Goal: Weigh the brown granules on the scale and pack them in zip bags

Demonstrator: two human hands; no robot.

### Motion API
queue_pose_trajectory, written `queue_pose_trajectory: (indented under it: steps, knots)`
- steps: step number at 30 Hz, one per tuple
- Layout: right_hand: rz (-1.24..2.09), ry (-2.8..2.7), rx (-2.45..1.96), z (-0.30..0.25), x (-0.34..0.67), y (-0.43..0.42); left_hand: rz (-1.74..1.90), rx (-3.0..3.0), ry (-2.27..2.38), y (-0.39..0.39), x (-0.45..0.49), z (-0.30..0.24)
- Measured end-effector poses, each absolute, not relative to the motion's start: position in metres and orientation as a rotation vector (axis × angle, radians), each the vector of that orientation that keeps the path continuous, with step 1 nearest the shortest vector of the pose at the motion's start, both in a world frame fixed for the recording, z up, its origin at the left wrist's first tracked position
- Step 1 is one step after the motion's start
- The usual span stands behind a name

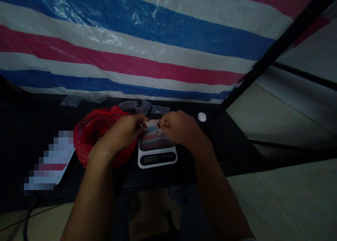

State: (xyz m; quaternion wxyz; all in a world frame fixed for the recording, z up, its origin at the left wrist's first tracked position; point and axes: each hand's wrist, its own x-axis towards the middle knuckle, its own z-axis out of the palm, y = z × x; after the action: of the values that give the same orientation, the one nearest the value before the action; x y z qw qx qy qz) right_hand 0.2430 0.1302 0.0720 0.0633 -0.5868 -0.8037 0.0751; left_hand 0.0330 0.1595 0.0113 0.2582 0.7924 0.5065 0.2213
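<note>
A white digital kitchen scale [158, 165] with a shiny platform lies on the dark table in front of me. On the platform sits a small pale object with brownish bits [158, 129], too small and dim to name. My right hand [180, 126] is over the platform's right side, fingertips pinched together at this little object. What exactly they grip is hidden. My left hand [129, 126] reaches across a red plastic bag [84, 142], its slightly bent fingers apart at the platform's left edge, with nothing visible in them. The bag stands with its mouth open, and dim brownish contents show inside.
Several small clear plastic bags [160, 110] lie along the table's back edge. A white rounded case [202, 117] rests to the right, and a dark flat object [210, 139] is partly behind my right arm. A blurred-out flat item [52, 163] lies left. Striped sheeting [131, 65] hangs behind.
</note>
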Motion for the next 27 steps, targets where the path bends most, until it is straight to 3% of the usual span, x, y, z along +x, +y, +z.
queue_pose_trajectory:
  steps: [13,27]
  knots:
    - [0.163,-2.504,-1.820,0.073,0.240,0.115,0.980,2.132,1.131,0.160,0.063,0.013]
    - [0.021,-2.633,-1.815,0.053,0.217,0.107,0.965,2.160,1.221,0.161,0.070,0.006]
